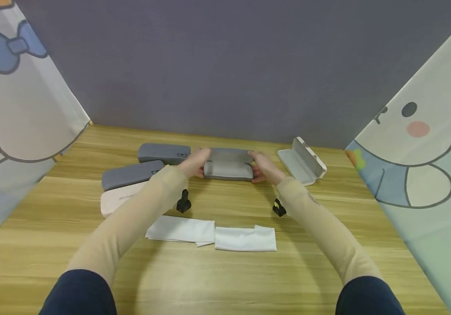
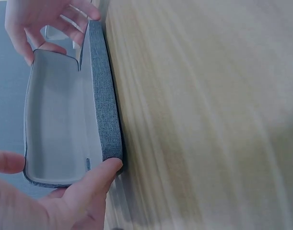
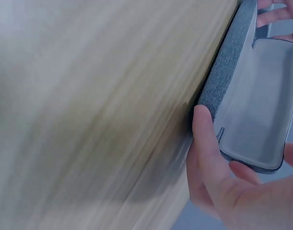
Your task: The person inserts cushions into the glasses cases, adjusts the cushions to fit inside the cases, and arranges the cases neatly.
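Note:
A grey fabric glasses case (image 1: 228, 170) stands open near the back of the table, its pale lining showing. My left hand (image 1: 194, 164) grips its left end and my right hand (image 1: 265, 168) grips the right end. Seen in the left wrist view, the left thumb (image 2: 96, 179) lies at the corner of the case's front edge, while other fingers reach the lid side. The right wrist view shows the right hand (image 3: 237, 191) holding the opposite end the same way. Nothing lies inside the lined part that shows.
Two closed grey cases (image 1: 164, 153) and a white case (image 1: 120, 199) lie left. At right a white case (image 1: 302, 162) stands open. Two folded white cloths (image 1: 245, 239) lie in front. Small black devices (image 1: 183, 202) show at the wrists. A grey wall (image 1: 225, 78) rises behind.

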`<state>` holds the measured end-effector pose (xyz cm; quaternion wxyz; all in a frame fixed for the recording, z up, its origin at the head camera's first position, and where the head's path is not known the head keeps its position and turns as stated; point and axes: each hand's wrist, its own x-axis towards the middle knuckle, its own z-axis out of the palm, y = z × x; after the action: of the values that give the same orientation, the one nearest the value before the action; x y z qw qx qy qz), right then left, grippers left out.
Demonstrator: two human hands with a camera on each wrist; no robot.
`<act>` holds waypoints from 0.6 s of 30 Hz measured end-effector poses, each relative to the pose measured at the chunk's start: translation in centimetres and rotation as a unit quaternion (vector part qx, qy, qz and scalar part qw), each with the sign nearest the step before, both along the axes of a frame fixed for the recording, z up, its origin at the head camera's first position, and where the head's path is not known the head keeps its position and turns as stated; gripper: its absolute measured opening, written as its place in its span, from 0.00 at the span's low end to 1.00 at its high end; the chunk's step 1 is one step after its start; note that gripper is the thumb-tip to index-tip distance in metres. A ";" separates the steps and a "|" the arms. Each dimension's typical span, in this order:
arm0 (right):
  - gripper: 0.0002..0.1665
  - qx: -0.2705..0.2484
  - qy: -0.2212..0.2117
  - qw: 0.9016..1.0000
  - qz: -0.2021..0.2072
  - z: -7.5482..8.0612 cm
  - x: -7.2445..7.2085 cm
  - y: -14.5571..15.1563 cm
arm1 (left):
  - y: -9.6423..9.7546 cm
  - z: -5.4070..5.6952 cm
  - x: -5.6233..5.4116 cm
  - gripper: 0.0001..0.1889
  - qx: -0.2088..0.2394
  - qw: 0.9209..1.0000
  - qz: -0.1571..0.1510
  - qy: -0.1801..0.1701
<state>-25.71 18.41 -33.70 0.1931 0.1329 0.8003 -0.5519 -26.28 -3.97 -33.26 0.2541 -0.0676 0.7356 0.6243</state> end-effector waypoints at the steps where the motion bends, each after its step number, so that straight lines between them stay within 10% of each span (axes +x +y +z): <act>1: 0.40 0.000 0.002 1.000 -0.003 0.0 0.2 0.0 | 0.0 0.0 0.2 0.38 0.000 1.000 0.002 0.000; 18: 0.43 0.024 -0.007 1.000 -0.013 0.4 1.1 -0.8 | -0.5 0.4 0.5 0.37 -0.039 0.999 -0.023 -0.017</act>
<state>-24.57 17.63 -33.33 0.1883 0.1515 0.8103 -0.5339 -25.75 -4.49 -32.87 0.2784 -0.0713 0.7565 0.5875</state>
